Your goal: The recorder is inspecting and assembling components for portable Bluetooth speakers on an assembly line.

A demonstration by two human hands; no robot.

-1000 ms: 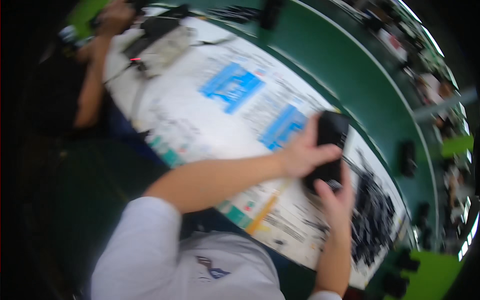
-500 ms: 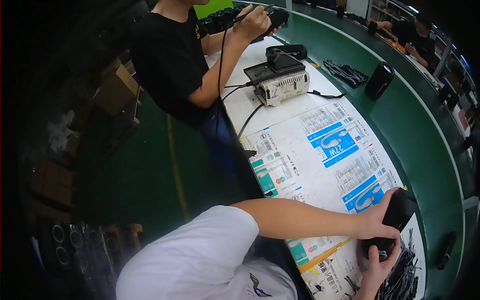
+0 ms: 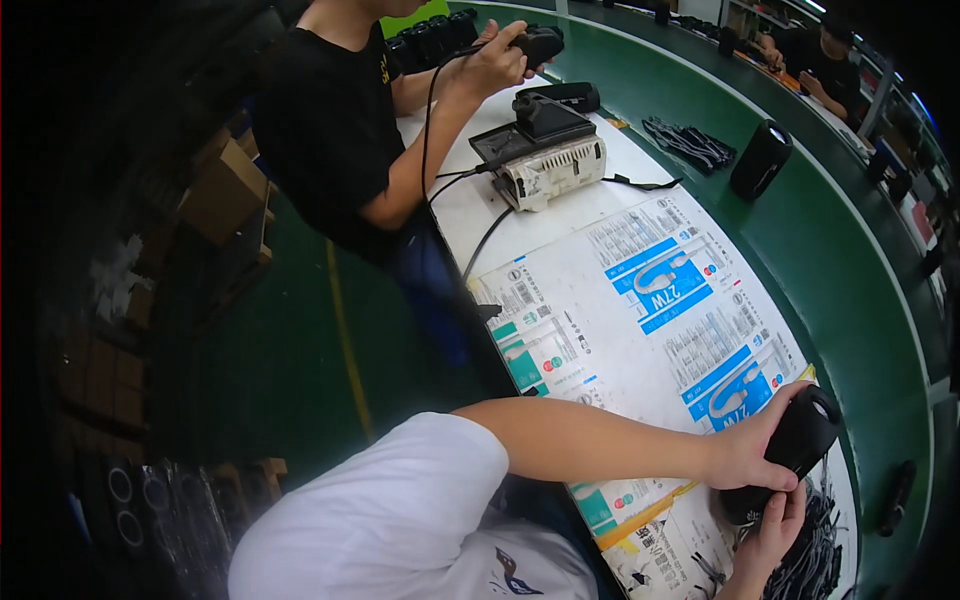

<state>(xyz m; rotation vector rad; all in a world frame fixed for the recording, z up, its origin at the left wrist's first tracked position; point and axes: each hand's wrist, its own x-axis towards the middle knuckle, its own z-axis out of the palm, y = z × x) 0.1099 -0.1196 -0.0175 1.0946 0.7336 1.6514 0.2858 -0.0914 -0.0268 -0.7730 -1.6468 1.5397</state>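
Observation:
A black cylindrical portable speaker (image 3: 810, 428) is tilted over the near right corner of the white table. My left hand (image 3: 752, 452) is closed round its middle, the thumb lying across its side. Lower down, my right hand (image 3: 768, 535) is closed with its fingertips against the same speaker, close to my left thumb. Whether a small part is also between those fingertips is hidden. Beside my right hand lies a tangled pile of black and grey cord straps (image 3: 815, 550), partly covered by the speaker and my hand.
Printed packaging sheets cover the white table (image 3: 625, 375). Farther back stand a white-and-black device with cables (image 3: 555, 165) and a lying black speaker (image 3: 572, 97). On the green conveyor are another speaker (image 3: 762, 160), more straps (image 3: 690, 143) and a dark object (image 3: 898, 498). A co-worker (image 3: 335, 130) works at far left.
The speaker has turned in my hands, so its round upper end now shows. My right hand's fingers have drawn together near my left thumb. The co-worker's hands have shifted on a black object.

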